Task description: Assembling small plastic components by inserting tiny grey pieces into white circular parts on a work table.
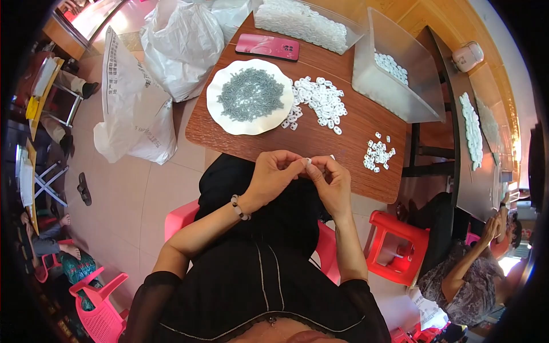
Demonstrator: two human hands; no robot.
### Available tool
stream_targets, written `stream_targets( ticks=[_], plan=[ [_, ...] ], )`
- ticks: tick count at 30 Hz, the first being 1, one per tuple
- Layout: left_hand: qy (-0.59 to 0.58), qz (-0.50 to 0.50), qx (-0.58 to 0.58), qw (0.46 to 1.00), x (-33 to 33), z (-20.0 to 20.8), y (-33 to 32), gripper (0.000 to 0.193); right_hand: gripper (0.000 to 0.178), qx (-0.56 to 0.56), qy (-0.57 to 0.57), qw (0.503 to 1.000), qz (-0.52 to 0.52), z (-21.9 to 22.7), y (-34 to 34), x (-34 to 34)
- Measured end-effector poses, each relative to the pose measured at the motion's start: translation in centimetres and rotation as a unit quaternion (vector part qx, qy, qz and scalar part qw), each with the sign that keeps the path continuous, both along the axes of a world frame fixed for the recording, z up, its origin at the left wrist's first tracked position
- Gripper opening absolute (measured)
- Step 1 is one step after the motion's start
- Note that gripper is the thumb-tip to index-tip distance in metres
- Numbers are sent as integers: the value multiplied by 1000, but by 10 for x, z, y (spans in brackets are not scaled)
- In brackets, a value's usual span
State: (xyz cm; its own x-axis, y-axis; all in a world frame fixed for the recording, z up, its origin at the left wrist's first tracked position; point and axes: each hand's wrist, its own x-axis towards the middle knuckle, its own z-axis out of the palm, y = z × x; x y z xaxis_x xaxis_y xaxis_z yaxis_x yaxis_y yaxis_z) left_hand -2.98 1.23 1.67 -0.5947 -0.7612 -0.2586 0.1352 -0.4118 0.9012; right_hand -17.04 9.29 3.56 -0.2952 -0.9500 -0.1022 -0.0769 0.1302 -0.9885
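My left hand (277, 176) and my right hand (330, 182) meet at the near edge of the brown wooden table, fingertips pinched together. Between them shows a bit of a small white oval plastic piece (309, 161); the fingers hide most of it. Just beyond, a white scalloped plate (222, 121) holds a heap of small grey pin-like pieces (250, 95). A loose pile of white oval pieces with holes (321, 102) lies right of the plate. Farther right, nearer my right hand, is a smaller group of similar white pieces (378, 153).
A pink phone (267, 47) lies behind the plate. Clear plastic bins (394, 94) with white pieces line the table's far right. White sacks (143, 108) stand at left, a red stool (397, 246) at right. Another person (466, 280) sits working at the dark table on the right.
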Motion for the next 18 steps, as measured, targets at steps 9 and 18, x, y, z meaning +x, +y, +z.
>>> stream_targets(
  ticks=[9, 18],
  plan=[
    [-30, -19, -102, 994, 1, 5, -2, 17, 9, -43, -41, 997, -45, -3, 1, 2],
    [-302, 95, -510, 800, 32, 32, -70, 22, 8, -20, -32, 995, -91, -1, 5, -6]
  ],
)
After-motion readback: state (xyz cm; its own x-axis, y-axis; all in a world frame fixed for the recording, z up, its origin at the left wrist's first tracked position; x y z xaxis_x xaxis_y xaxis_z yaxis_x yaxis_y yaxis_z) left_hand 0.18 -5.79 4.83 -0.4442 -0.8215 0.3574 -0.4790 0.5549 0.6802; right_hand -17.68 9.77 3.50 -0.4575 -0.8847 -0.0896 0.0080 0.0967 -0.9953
